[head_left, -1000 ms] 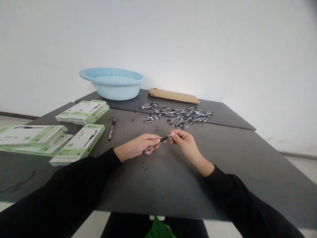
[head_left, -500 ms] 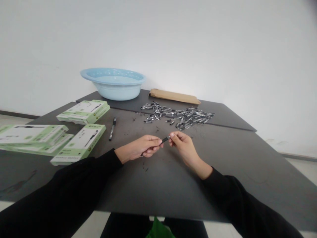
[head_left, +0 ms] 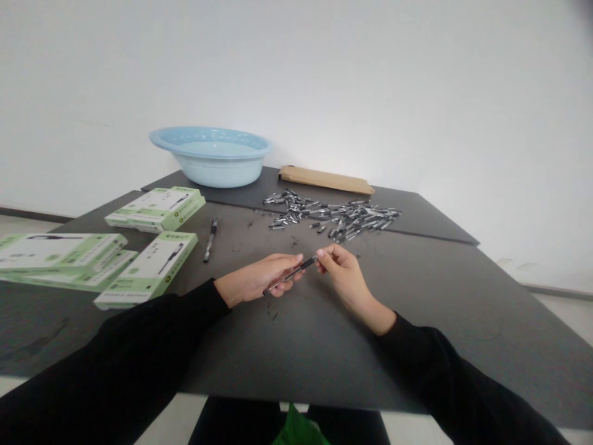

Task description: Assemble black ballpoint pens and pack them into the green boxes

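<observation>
A pen [head_left: 290,276] with a clear barrel and a black grip slants between my two hands, above the table. It lies along the curled fingers of my left hand [head_left: 273,274], whose thumb is raised a little off the barrel. At the pen's upper right end, my right hand [head_left: 337,262] pinches the tip between thumb and fingers. What exactly sits inside that pinch is too small and covered to make out. Another pen [head_left: 210,241], capped, lies alone on the table left of my hands. Beyond them spreads a heap of pen parts [head_left: 356,217], black and clear.
Green-and-white pen boxes [head_left: 151,269] are stacked at the left. A light blue basin [head_left: 222,170] stands at the back left, and a flat brown cardboard piece [head_left: 324,179] lies along the back. Small dark marks spot the grey table [head_left: 296,352].
My left thumb has lifted off the pen, and more of its barrel shows along the fingers. The right hand keeps its pinch, nearly unmoved.
</observation>
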Tool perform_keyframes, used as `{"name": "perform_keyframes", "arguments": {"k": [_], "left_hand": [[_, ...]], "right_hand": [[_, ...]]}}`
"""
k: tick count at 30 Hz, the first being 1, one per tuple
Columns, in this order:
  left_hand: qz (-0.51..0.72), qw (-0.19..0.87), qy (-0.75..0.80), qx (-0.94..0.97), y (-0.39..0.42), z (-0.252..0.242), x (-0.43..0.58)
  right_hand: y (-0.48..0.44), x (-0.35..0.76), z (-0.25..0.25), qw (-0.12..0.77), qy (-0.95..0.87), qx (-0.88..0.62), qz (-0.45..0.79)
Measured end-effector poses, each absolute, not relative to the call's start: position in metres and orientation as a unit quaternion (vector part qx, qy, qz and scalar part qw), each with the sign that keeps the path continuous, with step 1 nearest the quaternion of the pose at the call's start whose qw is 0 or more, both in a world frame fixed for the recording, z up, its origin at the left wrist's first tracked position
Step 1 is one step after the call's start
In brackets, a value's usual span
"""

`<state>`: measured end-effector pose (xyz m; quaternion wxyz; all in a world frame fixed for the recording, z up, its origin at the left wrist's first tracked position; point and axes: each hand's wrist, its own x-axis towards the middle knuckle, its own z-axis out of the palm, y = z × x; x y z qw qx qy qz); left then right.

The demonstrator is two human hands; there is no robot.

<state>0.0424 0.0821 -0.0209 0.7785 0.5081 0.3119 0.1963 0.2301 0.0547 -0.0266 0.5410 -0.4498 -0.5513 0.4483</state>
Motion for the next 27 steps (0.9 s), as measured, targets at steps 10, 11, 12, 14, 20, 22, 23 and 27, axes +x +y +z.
{"name": "perform_keyframes", "arguments": {"k": [10,11,12,14,20,22,23,27], "left_hand": [[0.233,0.751,0.352,0.508,0.0812,-0.0184,0.0439],[0.218,0.764,0.352,0.495,0.0809,-0.0176,0.0442],[0.202,0.777,0.348,0.485,0.0808,-0.0171,0.0443],[0.188,0.785,0.337,0.485,0.0808,-0.0171,0.0441],[0.234,0.724,0.354,0.544,0.0824,-0.022,0.0439],[0.235,0.729,0.363,0.531,0.0823,-0.021,0.0433],[0.218,0.748,0.356,0.515,0.082,-0.0197,0.0426],[0.089,0.852,0.267,0.441,0.0791,-0.0136,0.0389]], "right_hand": [[0.0547,0.23,-0.029,0.543,-0.561,-0.456,0.427],[0.0545,0.23,-0.0287,0.542,-0.561,-0.456,0.428],[0.0544,0.2298,-0.0284,0.54,-0.561,-0.454,0.433],[0.0543,0.2293,-0.0277,0.535,-0.56,-0.447,0.448],[0.054,0.2291,-0.0241,0.534,-0.555,-0.437,0.464],[0.0534,0.2292,-0.0238,0.536,-0.555,-0.438,0.461],[0.0531,0.229,-0.024,0.537,-0.554,-0.44,0.459],[0.0518,0.228,-0.0247,0.539,-0.551,-0.449,0.452]]}}
